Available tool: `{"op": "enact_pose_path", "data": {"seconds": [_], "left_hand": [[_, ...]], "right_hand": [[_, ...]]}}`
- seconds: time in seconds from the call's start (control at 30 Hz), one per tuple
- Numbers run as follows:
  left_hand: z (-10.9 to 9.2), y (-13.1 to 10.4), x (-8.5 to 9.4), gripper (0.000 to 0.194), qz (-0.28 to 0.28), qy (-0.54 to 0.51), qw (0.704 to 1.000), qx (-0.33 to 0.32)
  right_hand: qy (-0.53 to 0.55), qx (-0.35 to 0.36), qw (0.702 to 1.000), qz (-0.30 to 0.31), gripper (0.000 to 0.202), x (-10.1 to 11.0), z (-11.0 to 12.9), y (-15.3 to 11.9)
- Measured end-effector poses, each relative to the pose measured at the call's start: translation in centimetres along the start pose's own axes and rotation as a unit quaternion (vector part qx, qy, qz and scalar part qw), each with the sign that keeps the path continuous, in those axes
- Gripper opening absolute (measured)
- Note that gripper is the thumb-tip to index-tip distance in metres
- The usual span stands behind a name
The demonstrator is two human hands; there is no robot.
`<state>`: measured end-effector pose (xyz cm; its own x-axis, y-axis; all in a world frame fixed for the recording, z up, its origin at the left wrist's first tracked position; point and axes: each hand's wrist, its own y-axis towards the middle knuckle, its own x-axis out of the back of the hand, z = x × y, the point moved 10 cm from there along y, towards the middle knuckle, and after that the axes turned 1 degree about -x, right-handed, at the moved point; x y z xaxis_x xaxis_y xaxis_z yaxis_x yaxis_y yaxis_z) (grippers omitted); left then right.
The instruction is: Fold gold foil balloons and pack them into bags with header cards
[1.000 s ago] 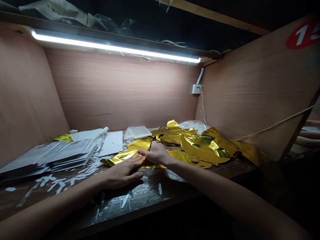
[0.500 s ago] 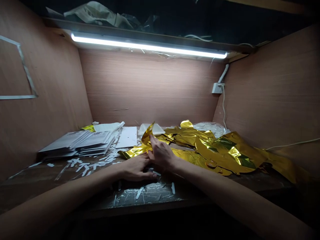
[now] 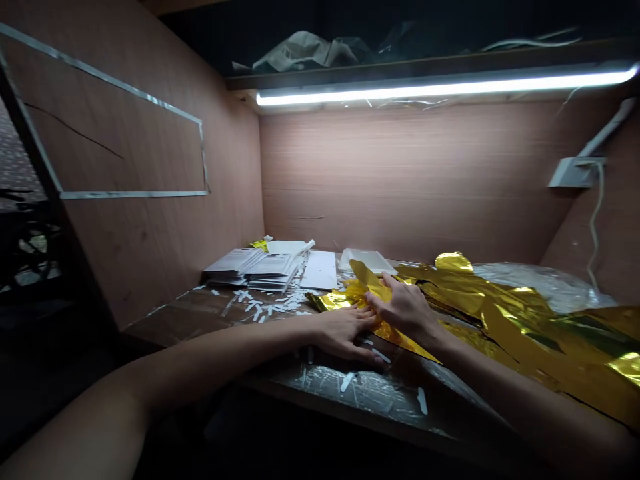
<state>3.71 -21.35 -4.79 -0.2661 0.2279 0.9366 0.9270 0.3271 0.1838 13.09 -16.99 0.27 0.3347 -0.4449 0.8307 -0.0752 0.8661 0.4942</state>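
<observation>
My left hand [image 3: 345, 332] lies flat near the table's front, fingers stretched out and thumb apart. Its fingertips rest on the near edge of a shiny gold foil sheet [image 3: 367, 275]. Close beside it, my right hand [image 3: 406, 308] is closed on that foil, with a flap of it standing up in front of the fingers. The fingertips are partly hidden by the foil. More crumpled gold foil [image 3: 530, 333] spreads to the right, partly behind my right forearm.
Stacked printed white sheets [image 3: 273, 267] and a white card [image 3: 320, 270] lie at the left back, near scattered white strips [image 3: 260, 308]. A white tray [image 3: 367, 259] and clear plastic [image 3: 545, 283] sit behind the foil. Side walls and a lit shelf [image 3: 425, 70] enclose the table.
The view has swung left, so everything appears further right. The upright foil flap now leans more to the left, and more foil shows beneath my right hand. My left hand stays flat.
</observation>
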Motion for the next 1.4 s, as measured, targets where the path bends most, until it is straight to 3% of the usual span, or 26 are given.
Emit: {"op": "enact_pose_path", "data": {"seconds": [0.07, 0.13, 0.33, 0.47, 0.63, 0.8, 0.93, 1.1, 1.2, 1.3, 1.4], "left_hand": [[-0.2, 0.1, 0.0, 0.083, -0.001, -0.009, 1.0, -0.01], [-0.2, 0.1, 0.0, 0.079, 0.001, 0.002, 1.0, -0.01], [-0.2, 0.0, -0.7, 0.084, 0.029, 0.052, 0.998, -0.013], [0.2, -0.1, -1.0, 0.09, 0.048, 0.049, 0.998, 0.013], [-0.2, 0.0, -0.5, 0.091, 0.04, 0.039, 0.998, 0.009], [-0.7, -0.1, 0.2, 0.09, 0.015, 0.02, 1.0, 0.001], [0.0, -0.3, -0.1, 0.087, 0.024, 0.022, 0.999, 0.029], [0.2, 0.0, 0.1, 0.08, 0.003, 0.025, 0.999, 0.021], [-0.1, 0.0, 0.2, 0.082, -0.004, 0.026, 1.0, 0.001], [0.2, -0.1, -0.2, 0.094, 0.012, 0.028, 0.999, 0.011], [0.7, -0.2, -0.8, 0.107, 0.034, 0.026, 0.998, 0.034]], "right_hand": [[0.001, -0.02, 0.999, 0.044, 0.071, -1.4, 0.0, -0.5], [0.003, -0.038, 0.997, 0.066, 0.074, -2.3, 0.1, -0.8], [-0.102, -0.016, 0.99, 0.099, 0.034, -3.5, -0.3, 0.3], [-0.134, 0.058, 0.984, 0.104, 0.028, -3.4, -0.2, -0.4], [-0.118, 0.165, 0.978, 0.04, 0.039, -1.6, 1.5, -2.4], [-0.146, 0.267, 0.947, 0.104, 0.042, -2.5, 3.5, -3.7], [-0.149, 0.231, 0.952, 0.138, 0.041, -3.0, 3.5, -3.1], [-0.158, 0.17, 0.969, 0.08, 0.051, -2.3, 4.3, -1.9], [-0.169, 0.125, 0.976, 0.058, 0.045, -1.8, 3.9, -1.6], [-0.154, 0.072, 0.985, 0.021, 0.042, -0.2, 1.8, -1.7], [-0.054, -0.041, 0.998, -0.013, 0.044, 1.5, -3.2, -2.3]]}}
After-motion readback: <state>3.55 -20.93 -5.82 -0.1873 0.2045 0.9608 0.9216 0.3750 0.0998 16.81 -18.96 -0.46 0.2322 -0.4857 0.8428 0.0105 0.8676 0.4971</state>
